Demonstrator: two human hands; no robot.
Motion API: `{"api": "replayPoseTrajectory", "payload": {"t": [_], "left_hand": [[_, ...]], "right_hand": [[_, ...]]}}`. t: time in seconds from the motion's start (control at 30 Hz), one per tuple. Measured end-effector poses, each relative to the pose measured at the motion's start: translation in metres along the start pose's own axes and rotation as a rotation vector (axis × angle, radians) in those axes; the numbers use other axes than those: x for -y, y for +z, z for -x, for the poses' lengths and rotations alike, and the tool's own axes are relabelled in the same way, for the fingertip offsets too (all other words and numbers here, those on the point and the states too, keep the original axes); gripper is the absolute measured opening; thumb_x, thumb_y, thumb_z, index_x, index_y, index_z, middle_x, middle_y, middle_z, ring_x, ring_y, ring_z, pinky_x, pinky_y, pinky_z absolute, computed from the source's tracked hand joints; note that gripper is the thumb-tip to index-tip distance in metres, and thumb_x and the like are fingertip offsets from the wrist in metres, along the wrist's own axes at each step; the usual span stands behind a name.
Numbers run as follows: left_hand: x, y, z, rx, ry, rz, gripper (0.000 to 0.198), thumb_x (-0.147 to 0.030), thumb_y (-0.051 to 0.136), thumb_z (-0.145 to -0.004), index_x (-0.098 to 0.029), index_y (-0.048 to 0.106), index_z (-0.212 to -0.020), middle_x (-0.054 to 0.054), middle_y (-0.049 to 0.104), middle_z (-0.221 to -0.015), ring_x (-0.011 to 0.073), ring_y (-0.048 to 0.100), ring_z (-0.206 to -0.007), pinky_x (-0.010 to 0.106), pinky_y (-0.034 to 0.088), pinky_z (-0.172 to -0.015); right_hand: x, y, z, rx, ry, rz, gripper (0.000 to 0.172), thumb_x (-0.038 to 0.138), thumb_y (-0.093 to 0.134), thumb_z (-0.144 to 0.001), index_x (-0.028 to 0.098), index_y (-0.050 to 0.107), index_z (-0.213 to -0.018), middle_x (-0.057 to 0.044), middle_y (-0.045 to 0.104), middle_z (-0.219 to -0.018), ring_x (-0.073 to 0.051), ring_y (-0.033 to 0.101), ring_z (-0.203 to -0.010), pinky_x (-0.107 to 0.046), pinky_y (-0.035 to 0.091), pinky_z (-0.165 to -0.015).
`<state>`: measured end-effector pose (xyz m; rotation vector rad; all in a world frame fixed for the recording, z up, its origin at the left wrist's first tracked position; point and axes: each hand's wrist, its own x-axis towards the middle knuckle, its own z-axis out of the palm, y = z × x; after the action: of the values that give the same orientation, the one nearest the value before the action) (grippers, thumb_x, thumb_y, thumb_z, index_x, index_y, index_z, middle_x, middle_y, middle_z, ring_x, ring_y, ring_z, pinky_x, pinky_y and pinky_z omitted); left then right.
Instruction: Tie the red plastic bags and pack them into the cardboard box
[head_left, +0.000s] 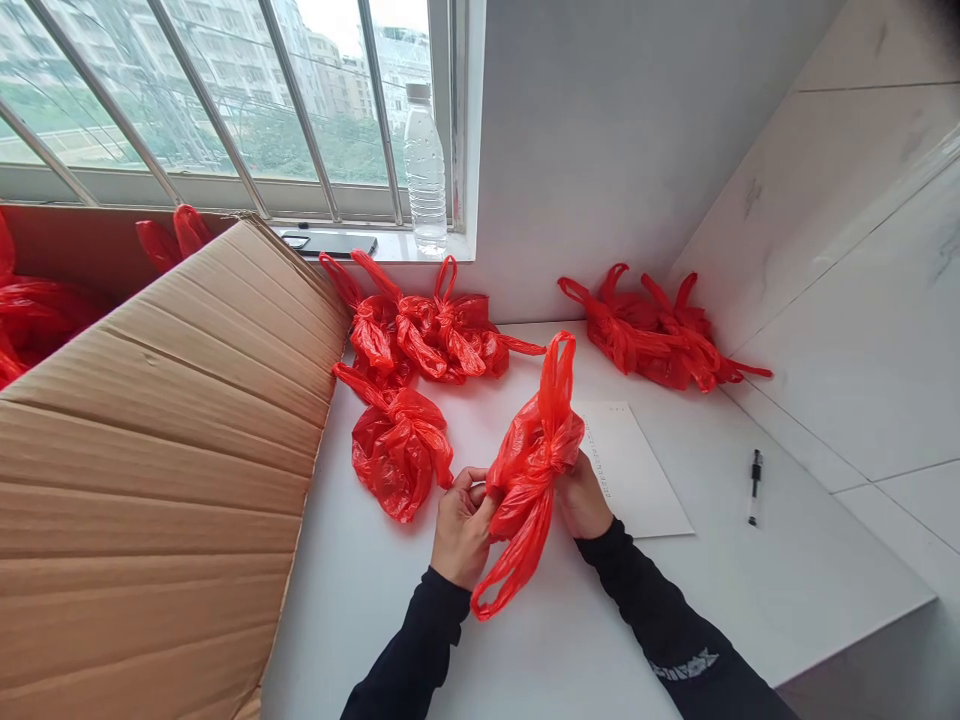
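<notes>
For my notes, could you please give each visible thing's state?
Held red bag: knotted, between left hand and right hand
Other tabletop bags: knotted, resting
Cardboard box: open, holding red bags
Bottle: upright, capped
Phone: lying flat
Paper: flat, partly hidden
Pen: lying down
Window: barred

Right hand [586, 500] part-hidden by bag [520, 465]; writing [598, 458] illegible

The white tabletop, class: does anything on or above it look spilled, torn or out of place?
Nothing stands out: no spill shows on the white tabletop, and the held, knotted red plastic bag has no visible tear.
</notes>
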<state>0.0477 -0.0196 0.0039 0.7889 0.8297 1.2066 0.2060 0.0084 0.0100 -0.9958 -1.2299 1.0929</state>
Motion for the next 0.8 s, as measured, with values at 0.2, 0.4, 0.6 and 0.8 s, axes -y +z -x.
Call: {"api": "replayPoseTrajectory", "payload": {"t": [0.2, 0.4, 0.6, 0.8], "left_hand": [[-0.0027, 0.0012, 0.0014, 0.002, 0.136, -0.151, 0.023, -0.039, 0.065, -0.083, -0.016, 0.067, -0.087, -0.002, 0.06, -0.063, 0.0116, 0.049, -0.054, 0.024, 0.037, -0.051], [0.0036, -0.002, 0.0002, 0.025, 0.156, -0.172, 0.024, -0.038, 0.061, -0.086, -0.017, 0.064, -0.098, 0.0, 0.062, -0.072, 0.012, 0.052, -0.061, 0.022, 0.04, -0.054], [0.0063, -0.0043, -0.0015, -0.008, 0.153, -0.12, 0.026, -0.041, 0.063, -0.084, -0.017, 0.056, -0.075, -0.002, 0.056, -0.066, 0.0092, 0.045, -0.057, 0.02, 0.039, -0.054], [0.0059, -0.0043, -0.0025, -0.017, 0.175, -0.085, 0.02, -0.033, 0.068, -0.081, -0.017, 0.059, -0.09, 0.001, 0.065, -0.08, 0.012, 0.054, -0.067, 0.023, 0.046, -0.064]], "right_hand": [[0.003, 0.0011, -0.0007, 0.005, -0.002, -0.012, 0.017, 0.031, 0.071, -0.077, 0.021, 0.067, -0.089, -0.003, 0.071, -0.089, -0.024, 0.063, -0.084, -0.036, 0.051, -0.08], [0.0007, -0.0015, -0.001, 0.018, 0.011, -0.002, 0.018, 0.032, 0.072, -0.077, 0.02, 0.067, -0.09, -0.004, 0.071, -0.092, -0.024, 0.064, -0.084, -0.037, 0.051, -0.081], [-0.001, -0.0018, 0.0004, 0.095, 0.027, -0.012, 0.017, 0.03, 0.073, -0.076, 0.021, 0.067, -0.088, -0.004, 0.072, -0.09, -0.025, 0.065, -0.087, -0.037, 0.052, -0.08], [-0.0005, -0.0015, 0.0004, 0.162, 0.041, -0.001, 0.021, 0.029, 0.075, -0.075, 0.02, 0.067, -0.092, -0.004, 0.071, -0.091, -0.025, 0.064, -0.086, -0.038, 0.052, -0.081]]}}
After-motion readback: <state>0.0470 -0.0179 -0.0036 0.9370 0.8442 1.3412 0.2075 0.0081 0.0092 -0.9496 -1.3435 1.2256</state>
